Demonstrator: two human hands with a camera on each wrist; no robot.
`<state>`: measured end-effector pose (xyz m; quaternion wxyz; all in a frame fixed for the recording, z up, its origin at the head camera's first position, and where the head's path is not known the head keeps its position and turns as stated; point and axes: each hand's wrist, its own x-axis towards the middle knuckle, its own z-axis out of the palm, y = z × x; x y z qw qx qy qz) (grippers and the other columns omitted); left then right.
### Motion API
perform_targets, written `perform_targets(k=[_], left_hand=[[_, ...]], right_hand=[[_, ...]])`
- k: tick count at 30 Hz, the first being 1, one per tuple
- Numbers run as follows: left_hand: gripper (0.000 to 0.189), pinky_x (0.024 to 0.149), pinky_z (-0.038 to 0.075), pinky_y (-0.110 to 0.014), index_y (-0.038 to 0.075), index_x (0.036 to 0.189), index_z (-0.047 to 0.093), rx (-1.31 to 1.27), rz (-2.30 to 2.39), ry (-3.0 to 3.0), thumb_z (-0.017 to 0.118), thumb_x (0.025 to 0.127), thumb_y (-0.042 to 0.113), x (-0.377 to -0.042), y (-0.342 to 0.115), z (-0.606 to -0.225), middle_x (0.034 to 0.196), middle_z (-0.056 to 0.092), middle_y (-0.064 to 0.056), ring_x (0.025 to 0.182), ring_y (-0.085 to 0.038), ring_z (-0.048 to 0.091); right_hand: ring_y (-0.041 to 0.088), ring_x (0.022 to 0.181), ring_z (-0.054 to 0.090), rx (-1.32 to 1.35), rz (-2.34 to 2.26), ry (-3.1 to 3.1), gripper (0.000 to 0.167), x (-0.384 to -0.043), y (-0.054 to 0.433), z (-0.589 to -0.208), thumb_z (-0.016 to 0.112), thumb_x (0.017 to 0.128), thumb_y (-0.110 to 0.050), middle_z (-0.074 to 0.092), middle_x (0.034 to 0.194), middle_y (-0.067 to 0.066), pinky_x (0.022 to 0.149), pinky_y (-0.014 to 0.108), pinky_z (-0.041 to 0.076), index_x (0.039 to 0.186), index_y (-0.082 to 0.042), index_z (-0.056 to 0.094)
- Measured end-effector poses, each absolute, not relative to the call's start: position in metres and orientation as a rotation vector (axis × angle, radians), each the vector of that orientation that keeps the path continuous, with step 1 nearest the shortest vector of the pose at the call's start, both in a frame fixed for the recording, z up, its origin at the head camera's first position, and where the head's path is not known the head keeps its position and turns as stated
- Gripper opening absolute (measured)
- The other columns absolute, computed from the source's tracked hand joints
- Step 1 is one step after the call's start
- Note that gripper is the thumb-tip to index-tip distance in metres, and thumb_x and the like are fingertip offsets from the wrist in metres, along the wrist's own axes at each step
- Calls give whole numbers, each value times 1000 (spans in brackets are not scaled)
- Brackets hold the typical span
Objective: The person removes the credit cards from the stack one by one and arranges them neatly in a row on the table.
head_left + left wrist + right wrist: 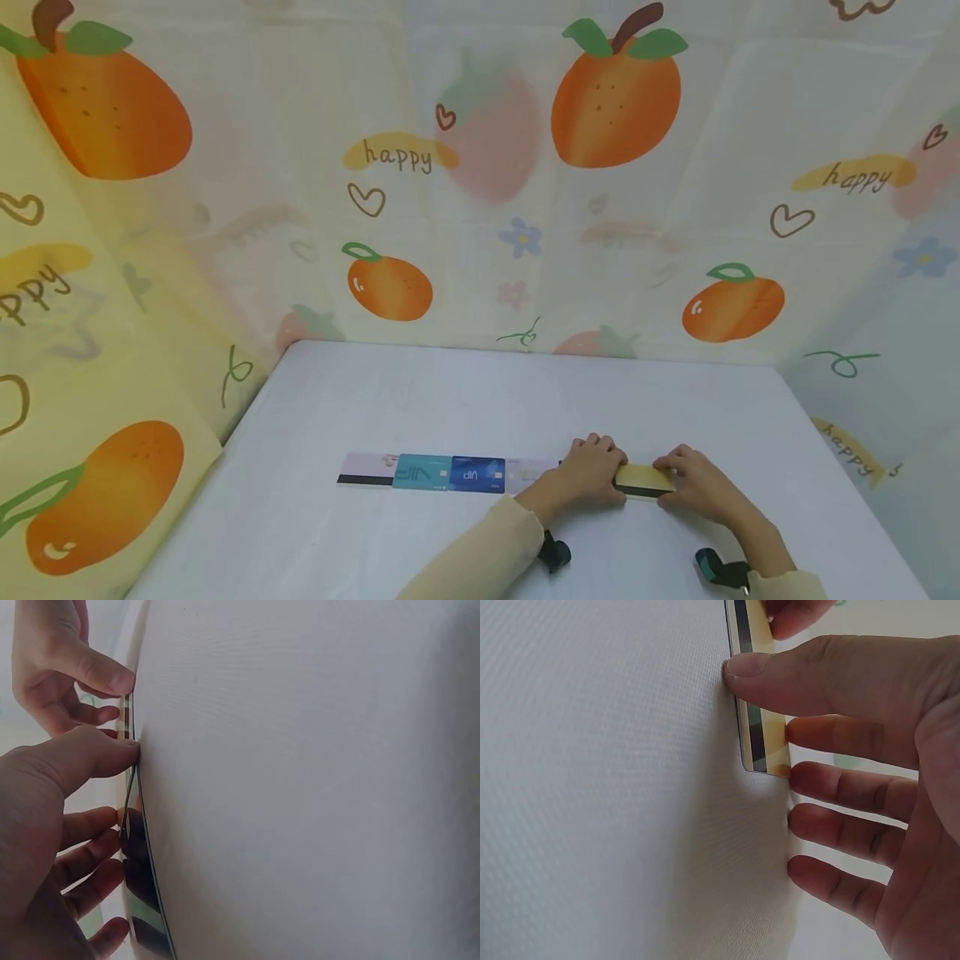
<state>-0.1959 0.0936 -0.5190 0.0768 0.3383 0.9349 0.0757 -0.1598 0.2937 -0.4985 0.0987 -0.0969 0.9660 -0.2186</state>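
A yellow card (643,478) with a black stripe lies at the right end of a row of cards on the white table. My left hand (592,471) holds the left end of the yellow card, thumb at the near edge and fingers at the far one. At its right end my right hand (693,483) pinches the same card across its near and far edges. In the right wrist view the thumb (780,679) sits on the near edge. Under my left fingers, a glossy dark card (142,885) adjoins the yellow one, mostly hidden in the head view.
Leftward the row continues with a pale card (525,472), a blue VIP card (477,474), a teal VIP card (422,472) and a whitish card with a black stripe (365,468). Behind the white table (450,392) hangs a fruit-printed cloth (480,275).
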Motion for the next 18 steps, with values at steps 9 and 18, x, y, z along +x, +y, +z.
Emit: perform_targets(k=[9, 18], left_hand=[[50, 92, 40, -26, 28, 125, 61, 999, 245, 2803, 72, 81, 48, -195, 92, -519, 113, 55, 12, 102, -6, 47], [55, 93, 38, -26, 29, 129, 59, 1003, 326, 2784, 70, 82, 54, -192, 88, -515, 120, 55, 12, 105, -5, 47]], right_hand=[[23, 94, 55, -282, -638, 2860, 44, -161, 293, -501, 85, 68, -16, 58, 102, 6, 83, 45, 49, 108, -4, 69], [24, 94, 57, -317, -642, 2874, 44, -159, 295, -503, 83, 70, -18, 60, 103, 8, 82, 47, 50, 109, -4, 69]])
